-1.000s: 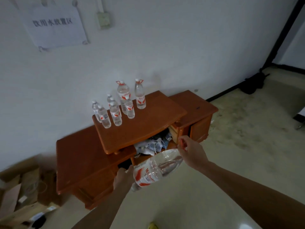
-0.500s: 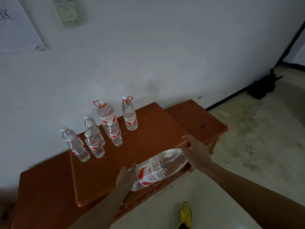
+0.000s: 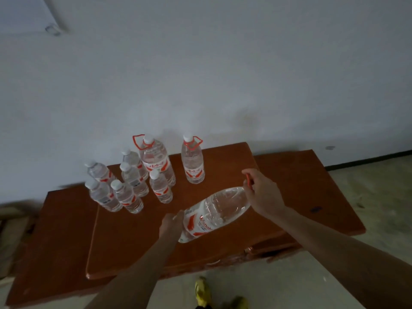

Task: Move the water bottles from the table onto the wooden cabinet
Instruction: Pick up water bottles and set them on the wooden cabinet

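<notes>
A large clear water bottle [image 3: 215, 211] with a red-and-white label hangs tilted, almost on its side, above the wooden cabinet [image 3: 138, 246]. My right hand [image 3: 262, 192] grips its neck end and red carry handle. My left hand [image 3: 170, 225] cups its base. On the cabinet's raised top, near the wall, stand two large bottles [image 3: 156, 159] with red handles. Left of and in front of them are several small bottles [image 3: 127, 195]. All of these are upright.
The white wall rises right behind the cabinet. Lower orange-brown cabinet sections extend left [image 3: 44, 241] and right [image 3: 312, 192]. A yellow-green shoe [image 3: 201, 291] stands on the pale floor in front. Cardboard [image 3: 9, 230] lies at the far left edge.
I have come closer to the cabinet, and the held bottle has moved from in front of its open shelf to above its raised top. Both hands keep the same grip.
</notes>
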